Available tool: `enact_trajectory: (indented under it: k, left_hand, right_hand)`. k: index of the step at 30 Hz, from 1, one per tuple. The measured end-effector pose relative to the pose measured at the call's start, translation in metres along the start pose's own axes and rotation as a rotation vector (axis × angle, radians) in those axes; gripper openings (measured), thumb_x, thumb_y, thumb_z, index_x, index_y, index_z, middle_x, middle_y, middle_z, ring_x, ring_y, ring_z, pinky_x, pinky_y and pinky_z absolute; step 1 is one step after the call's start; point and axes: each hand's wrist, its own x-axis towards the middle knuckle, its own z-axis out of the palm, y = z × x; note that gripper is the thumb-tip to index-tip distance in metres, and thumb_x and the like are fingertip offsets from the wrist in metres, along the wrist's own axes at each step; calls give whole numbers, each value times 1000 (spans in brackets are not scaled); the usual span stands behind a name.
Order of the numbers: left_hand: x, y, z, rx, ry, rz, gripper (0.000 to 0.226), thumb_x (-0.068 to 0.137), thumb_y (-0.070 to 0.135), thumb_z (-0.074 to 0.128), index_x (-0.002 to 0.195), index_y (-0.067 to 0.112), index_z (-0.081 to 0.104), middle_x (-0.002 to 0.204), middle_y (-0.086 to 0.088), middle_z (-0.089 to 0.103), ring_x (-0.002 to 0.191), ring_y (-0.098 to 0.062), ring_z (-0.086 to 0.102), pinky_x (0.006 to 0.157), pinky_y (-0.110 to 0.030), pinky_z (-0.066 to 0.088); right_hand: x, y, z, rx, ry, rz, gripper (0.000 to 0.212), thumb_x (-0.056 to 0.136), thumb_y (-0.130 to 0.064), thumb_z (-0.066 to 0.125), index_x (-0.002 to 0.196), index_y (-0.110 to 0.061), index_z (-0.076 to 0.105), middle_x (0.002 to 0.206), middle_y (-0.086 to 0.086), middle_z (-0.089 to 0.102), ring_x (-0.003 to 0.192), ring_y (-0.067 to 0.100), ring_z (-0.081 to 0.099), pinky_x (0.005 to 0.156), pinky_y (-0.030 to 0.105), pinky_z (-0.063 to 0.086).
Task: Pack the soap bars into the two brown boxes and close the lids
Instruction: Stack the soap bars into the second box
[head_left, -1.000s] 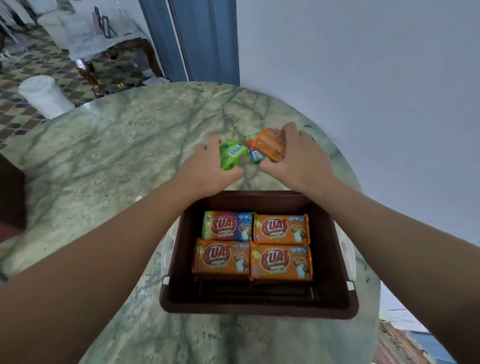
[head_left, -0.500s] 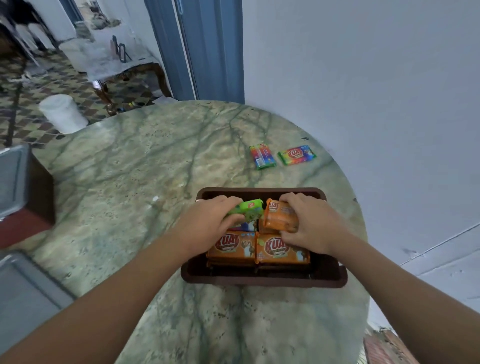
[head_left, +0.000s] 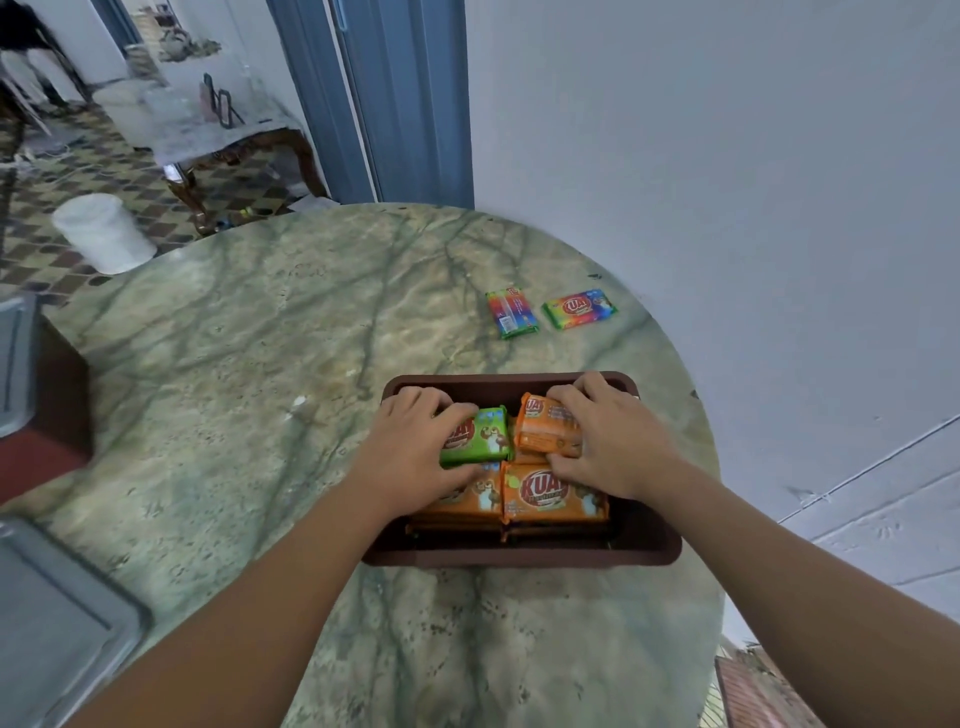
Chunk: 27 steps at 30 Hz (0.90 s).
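Note:
A brown box (head_left: 649, 545) stands open on the marble table (head_left: 260, 364), holding orange soap bars (head_left: 550, 493) in its near row. My left hand (head_left: 415, 457) grips a green soap bar (head_left: 480, 436) low inside the box, at its far left. My right hand (head_left: 608, 441) grips an orange soap bar (head_left: 545, 426), tilted, at the far right of the box. Two rainbow-wrapped soap bars lie on the table beyond the box, one (head_left: 511, 313) turned lengthwise and one (head_left: 579, 308) to its right.
A second brown box (head_left: 62, 415) with a grey lid (head_left: 15, 358) sits at the table's left edge. Another grey lid (head_left: 57, 623) lies at the near left. A white wall runs close along the table's right side. A white bucket (head_left: 104, 239) stands on the floor.
Both hands have brought a green and an orange soap bar from the far table back into the box and lowered them onto the far row.

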Motion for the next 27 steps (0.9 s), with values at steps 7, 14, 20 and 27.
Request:
enact_trajectory:
  k: [7,14,20,27]
  left_hand:
    - [2,-2,0,-39,4,-24,52,83,48,68,134,37,64,129,10,55,122,-19,43,104,-39,38]
    - [1,-1,-1,-34,1,-40,55,83,51,65,136,39,62,129,12,53,119,-16,43,102,-35,37]
    - [0,1,-1,-44,5,-50,56,83,51,66,137,39,60,129,12,53,117,-15,44,100,-34,37]
    - [2,-1,-1,-46,8,-42,54,84,52,66,136,37,62,128,10,53,117,-16,44,101,-36,39]
  right_hand:
    - [-3,2,1,70,36,-26,77,81,-67,55,149,-34,40,129,-7,54,114,18,56,93,37,50]
    - [-6,-4,1,140,-2,-29,47,109,-45,31,153,-30,41,128,-9,61,112,14,62,82,27,49]
    - [-3,1,-3,255,-1,3,48,110,-49,24,155,-38,37,142,-13,57,128,9,55,101,33,50]
    - [8,3,1,129,-17,5,55,98,-63,50,149,-44,37,133,-12,51,122,11,52,94,36,50]
